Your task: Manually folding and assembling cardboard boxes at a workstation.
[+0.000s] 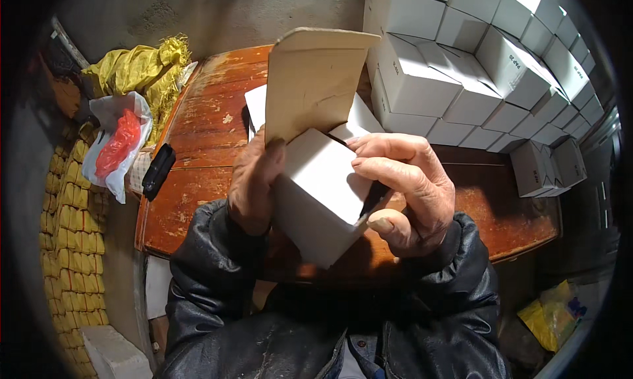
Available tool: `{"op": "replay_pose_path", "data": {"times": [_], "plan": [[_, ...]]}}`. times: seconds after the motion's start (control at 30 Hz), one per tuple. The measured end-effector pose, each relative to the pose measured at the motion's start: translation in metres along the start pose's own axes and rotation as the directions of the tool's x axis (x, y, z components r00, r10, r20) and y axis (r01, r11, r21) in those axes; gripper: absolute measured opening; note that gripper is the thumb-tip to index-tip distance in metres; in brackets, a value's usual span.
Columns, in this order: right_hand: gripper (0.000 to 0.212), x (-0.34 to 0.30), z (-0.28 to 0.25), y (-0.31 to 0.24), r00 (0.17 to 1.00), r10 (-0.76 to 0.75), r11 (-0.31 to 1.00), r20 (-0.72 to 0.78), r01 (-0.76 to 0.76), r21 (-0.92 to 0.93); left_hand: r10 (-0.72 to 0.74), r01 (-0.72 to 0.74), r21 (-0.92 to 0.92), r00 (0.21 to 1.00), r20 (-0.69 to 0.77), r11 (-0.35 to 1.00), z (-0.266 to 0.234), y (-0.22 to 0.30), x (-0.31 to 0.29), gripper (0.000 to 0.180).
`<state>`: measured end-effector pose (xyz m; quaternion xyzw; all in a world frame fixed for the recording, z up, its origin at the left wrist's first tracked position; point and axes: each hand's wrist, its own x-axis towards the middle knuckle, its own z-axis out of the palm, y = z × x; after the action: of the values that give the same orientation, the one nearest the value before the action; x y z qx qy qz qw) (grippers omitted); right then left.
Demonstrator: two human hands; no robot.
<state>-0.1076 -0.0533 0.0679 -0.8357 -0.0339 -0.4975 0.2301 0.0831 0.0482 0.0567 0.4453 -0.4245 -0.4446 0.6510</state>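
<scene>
A small white cardboard box (322, 174) is tilted in front of me above the table. Its lid flap (316, 82) stands raised, with the plain brown inside facing me. My left hand (254, 188) is closed round the box's left side, thumb near the base of the flap. With bent fingers, my right hand (415, 194) grips the right side: two fingertips press on the white top face, and the thumb lies by the right edge. A dark gap shows along that edge; what lies inside cannot be made out. Behind the box are other white cardboard pieces (256, 105), partly hidden.
The worn reddish-brown wooden table (198, 135) carries stacked white boxes (422, 75) at the back right. Two small boxes (544, 168) sit at its right. A black object (159, 172) lies on the left edge, beside a red-and-white plastic bag (119, 141) and yellow sacking (138, 69).
</scene>
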Motion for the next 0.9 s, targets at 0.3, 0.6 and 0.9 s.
{"op": "replay_pose_path", "data": {"times": [0.3, 0.6, 0.9], "plan": [[0.064, -0.005, -0.015, 0.011, 0.972, 0.188, 0.981, 0.145, -0.18, -0.068, 0.141, -0.142, 0.077, 0.99, 0.024, 0.987, -0.007, 0.002, 0.012, 0.036], [0.035, -0.02, -0.01, 0.011, 0.871, 0.482, 0.822, 0.094, -0.487, 0.295, -0.076, 0.073, -0.157, 0.997, -0.01, 0.985, -0.002, -0.019, 0.017, 0.038], [0.025, -0.026, -0.001, 0.014, 0.682, 0.721, 0.539, 0.122, -0.662, 0.52, 0.184, -0.212, -0.3, 0.976, -0.119, 0.93, 0.009, -0.038, 0.019, 0.069]]}}
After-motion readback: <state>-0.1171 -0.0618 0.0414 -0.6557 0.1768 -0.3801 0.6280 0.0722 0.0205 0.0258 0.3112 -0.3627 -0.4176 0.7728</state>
